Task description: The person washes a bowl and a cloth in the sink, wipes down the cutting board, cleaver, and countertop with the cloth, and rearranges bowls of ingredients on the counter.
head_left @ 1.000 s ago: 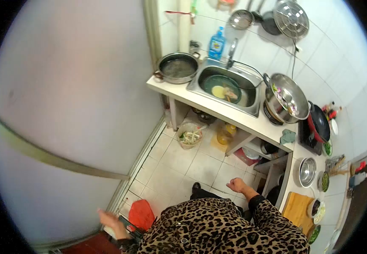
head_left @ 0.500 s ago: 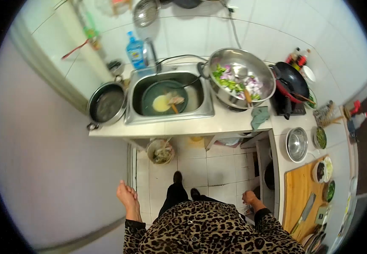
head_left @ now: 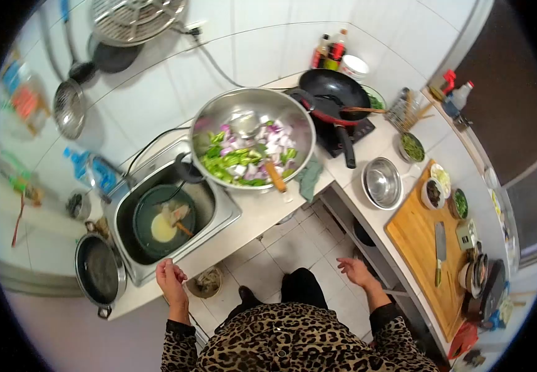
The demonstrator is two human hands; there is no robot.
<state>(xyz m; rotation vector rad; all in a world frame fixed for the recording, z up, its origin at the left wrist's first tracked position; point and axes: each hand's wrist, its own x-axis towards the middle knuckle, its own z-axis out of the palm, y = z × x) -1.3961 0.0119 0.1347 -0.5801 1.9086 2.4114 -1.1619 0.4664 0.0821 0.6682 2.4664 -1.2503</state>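
My left hand (head_left: 171,282) hangs in front of the sink's near edge, fingers loosely bent, with nothing visible in it. On the other side, my right hand (head_left: 356,273) is held out over the floor with fingers spread, also free of any object. A large steel pot (head_left: 201,162) on the counter contains chopped green peppers (head_left: 225,166) and purple onion pieces (head_left: 277,137), with a wooden-handled utensil (head_left: 274,176) in it. Left of it, the sink (head_left: 231,214) holds a dark basin (head_left: 147,239) of water with a pale round piece and a wooden-handled tool.
A black wok (head_left: 336,87) sits on a cooktop at the back. To the right are a steel bowl (head_left: 382,183), a cutting board (head_left: 414,248) with a knife (head_left: 440,242), and small ingredient bowls. A dark pot (head_left: 100,270) stands left; a waste bin (head_left: 206,283) is on the floor.
My view has turned right and come closer to the counter. My right hand has lifted and its fingers have spread; my left hand is now near the sink's front edge.
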